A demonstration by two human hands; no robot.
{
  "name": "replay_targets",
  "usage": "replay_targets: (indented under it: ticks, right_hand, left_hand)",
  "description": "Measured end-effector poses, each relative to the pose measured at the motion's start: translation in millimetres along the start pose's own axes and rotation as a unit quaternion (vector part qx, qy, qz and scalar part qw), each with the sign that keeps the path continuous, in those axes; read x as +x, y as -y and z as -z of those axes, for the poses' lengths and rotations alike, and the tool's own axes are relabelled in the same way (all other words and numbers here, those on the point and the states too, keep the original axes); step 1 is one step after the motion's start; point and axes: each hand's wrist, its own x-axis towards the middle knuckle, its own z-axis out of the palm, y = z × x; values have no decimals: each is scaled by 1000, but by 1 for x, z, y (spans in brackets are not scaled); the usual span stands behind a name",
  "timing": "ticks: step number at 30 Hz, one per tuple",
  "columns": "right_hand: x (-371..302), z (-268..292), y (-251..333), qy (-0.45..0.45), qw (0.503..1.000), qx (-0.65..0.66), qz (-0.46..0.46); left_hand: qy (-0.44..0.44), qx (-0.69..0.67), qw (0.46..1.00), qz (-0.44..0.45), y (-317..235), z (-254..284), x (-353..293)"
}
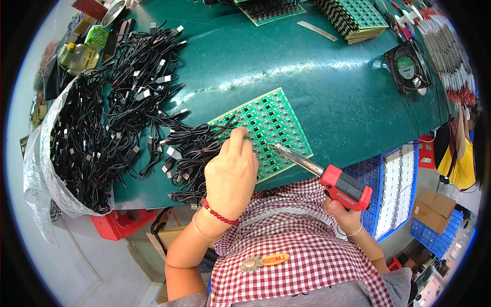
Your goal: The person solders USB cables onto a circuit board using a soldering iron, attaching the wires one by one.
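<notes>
A green circuit board panel [289, 120] with rows of small black parts lies on the table in front of me. Over its left side is my left hand [231, 169], fingers pinched together on a thin black cable [225, 127] at the board's surface; the fingertips partly hide the cable's end. My right hand [343, 214] grips a red and black soldering gun [348, 188], its metal tip resting on or just above the middle of the board. Several black cables with USB plugs [174, 152] lie bunched against the board's left side.
A large heap of black USB cables [146, 77] and a clear plastic bag [46, 153] full of them fill the left. At the far right stand a stack of boards [358, 20] and a small fan [406, 67]. A metal ruler [317, 30] lies near the stack.
</notes>
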Motion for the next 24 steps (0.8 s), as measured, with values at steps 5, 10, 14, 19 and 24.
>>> replay_targets:
  ticks: [5,10,14,19,24]
  right_hand:
    - [0,1,-2,-6,1000,8,1]
    - [-2,3,0,12,1000,13,-8]
    - [-5,4,1,25,999,25,-21]
    - [-10,8,0,36,996,26,-72]
    - [-8,7,1,51,995,14,-88]
  left_hand:
    - [-11,17,1000,-18,2,-1,0]
    - [25,0,1000,-13,3,6,2]
    - [24,11,999,-27,4,4,2]
    - [22,8,999,-31,3,3,2]
    - [30,6,999,-32,3,3,4]
